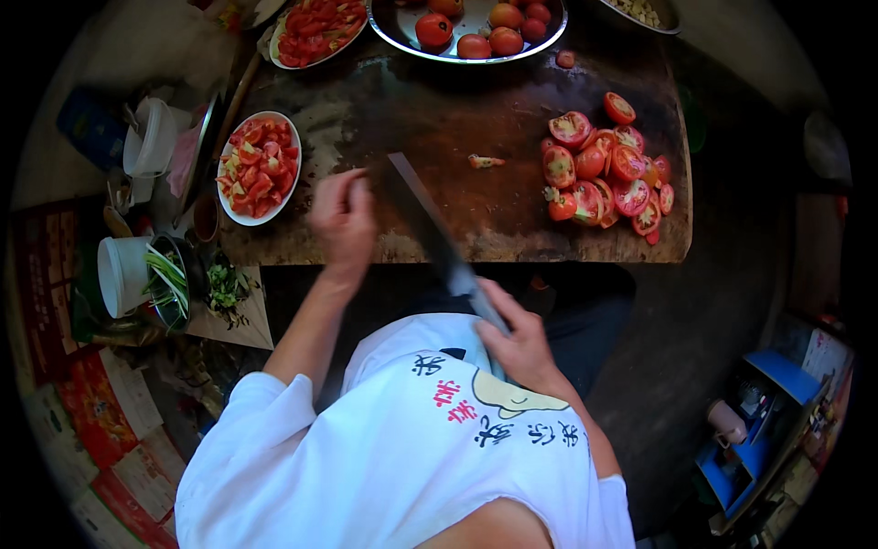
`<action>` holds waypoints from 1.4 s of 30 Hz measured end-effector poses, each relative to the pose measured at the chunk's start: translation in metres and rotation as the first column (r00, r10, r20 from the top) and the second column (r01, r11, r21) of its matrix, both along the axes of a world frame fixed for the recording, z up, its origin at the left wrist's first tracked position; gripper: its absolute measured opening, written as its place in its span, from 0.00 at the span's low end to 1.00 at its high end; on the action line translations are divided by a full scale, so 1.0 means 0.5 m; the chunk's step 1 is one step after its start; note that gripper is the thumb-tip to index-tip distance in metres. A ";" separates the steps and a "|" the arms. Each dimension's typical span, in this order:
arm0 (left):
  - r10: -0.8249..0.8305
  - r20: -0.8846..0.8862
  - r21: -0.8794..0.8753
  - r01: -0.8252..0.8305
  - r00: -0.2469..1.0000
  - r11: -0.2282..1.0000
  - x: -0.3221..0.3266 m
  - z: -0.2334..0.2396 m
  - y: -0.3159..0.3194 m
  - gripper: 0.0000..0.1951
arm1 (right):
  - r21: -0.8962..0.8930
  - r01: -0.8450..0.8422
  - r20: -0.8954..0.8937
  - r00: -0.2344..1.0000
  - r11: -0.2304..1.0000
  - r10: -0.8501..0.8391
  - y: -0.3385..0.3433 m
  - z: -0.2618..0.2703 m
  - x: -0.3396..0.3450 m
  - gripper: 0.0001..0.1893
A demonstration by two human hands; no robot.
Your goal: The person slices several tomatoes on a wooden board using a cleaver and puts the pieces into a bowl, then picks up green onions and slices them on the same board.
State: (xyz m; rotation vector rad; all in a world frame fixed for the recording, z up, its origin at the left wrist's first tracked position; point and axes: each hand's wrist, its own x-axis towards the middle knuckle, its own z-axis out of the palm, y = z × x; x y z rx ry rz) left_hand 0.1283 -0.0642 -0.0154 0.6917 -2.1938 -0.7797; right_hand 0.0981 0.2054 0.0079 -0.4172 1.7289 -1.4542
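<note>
My right hand [518, 336] grips the handle of a long-bladed kitchen knife [429, 223], its blade slanting up and left over the near edge of the wooden board [411, 130]. My left hand [343, 213], blurred, hovers at the board's near left part with curled fingers; whether it holds anything cannot be told. Left of it stands a white oval plate of cut tomato pieces [259, 168]. A small tomato scrap [487, 162] lies mid-board. Halved tomatoes [610, 171] are heaped at the right side.
At the far edge stand a metal tray [473, 59] of whole tomatoes, a plate of tomato slices [319, 31] and a bowl of pale chopped pieces [638, 12]. To the left are a white bucket [122, 274], a bowl of green onions [168, 281] and leafy greens [228, 285].
</note>
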 end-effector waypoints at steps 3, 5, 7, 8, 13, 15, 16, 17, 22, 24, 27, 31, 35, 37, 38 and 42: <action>0.127 0.046 0.044 -0.129 0.991 0.991 0.076 0.010 -0.064 0.07 | -0.013 -0.166 0.031 0.986 0.986 0.166 -0.093 -0.015 0.005 0.29; 0.204 0.083 0.118 -0.213 0.975 0.970 0.101 0.013 -0.086 0.08 | 0.035 -0.161 0.047 0.986 0.986 0.159 -0.117 -0.011 0.006 0.29; 0.196 0.070 0.157 -0.205 0.978 0.966 0.105 -0.005 -0.089 0.07 | 0.076 -0.085 -0.012 0.996 0.993 0.086 -0.123 -0.006 0.004 0.30; 0.197 0.067 0.179 -0.206 0.978 0.962 0.105 -0.008 -0.088 0.07 | 0.068 -0.008 -0.073 0.997 0.998 0.013 -0.114 -0.013 0.007 0.30; 0.016 0.063 0.322 -0.035 0.998 0.946 0.033 -0.001 -0.046 0.06 | 0.081 0.416 -0.228 0.892 0.906 -0.390 0.004 -0.044 -0.002 0.28; -0.034 0.040 0.336 0.019 0.999 0.942 0.005 -0.007 -0.037 0.07 | 0.128 0.579 -0.101 0.815 0.805 -0.570 0.032 -0.026 -0.026 0.27; -0.055 0.029 0.342 0.042 0.998 0.939 -0.005 -0.009 -0.032 0.07 | 0.159 0.588 -0.112 0.809 0.793 -0.577 0.037 -0.014 -0.032 0.26; -0.077 0.048 0.331 0.057 0.996 0.942 -0.017 -0.004 -0.029 0.07 | 0.185 0.600 -0.123 0.800 0.778 -0.587 0.041 -0.002 -0.039 0.26; -0.133 0.016 0.182 0.128 0.991 0.975 -0.082 0.001 -0.046 0.07 | 0.158 0.493 -0.189 0.865 0.855 -0.464 0.034 -0.029 -0.023 0.27; -0.151 0.015 0.105 0.149 0.988 0.983 -0.118 0.015 -0.062 0.08 | 0.154 0.391 -0.115 0.919 0.908 -0.376 0.023 -0.021 -0.024 0.27; -0.183 0.002 -0.005 0.183 0.983 0.983 -0.190 0.032 -0.094 0.10 | 0.170 0.405 -0.111 0.914 0.899 -0.391 0.021 -0.021 -0.042 0.27; -0.251 0.087 -0.115 0.260 0.964 0.959 -0.305 0.036 -0.152 0.13 | 0.168 0.538 -0.182 0.840 0.826 -0.511 0.045 -0.025 -0.068 0.27; -0.286 0.313 -0.209 0.360 0.906 0.909 -0.422 0.020 -0.190 0.22 | 0.196 0.531 -0.114 0.847 0.824 -0.519 0.059 -0.020 -0.076 0.27; -0.321 0.483 -0.137 0.432 0.815 0.891 -0.461 0.006 -0.216 0.27 | 0.180 0.534 -0.152 0.845 0.826 -0.513 0.056 -0.030 -0.074 0.27; -0.306 0.483 -0.114 0.406 0.820 0.907 -0.472 0.010 -0.211 0.27 | 0.175 0.543 -0.178 0.838 0.821 -0.516 0.058 -0.035 -0.070 0.27; -0.328 0.286 -0.098 0.368 0.900 0.925 -0.477 0.036 -0.176 0.27 | 0.167 0.559 -0.168 0.828 0.812 -0.535 0.057 -0.032 -0.068 0.27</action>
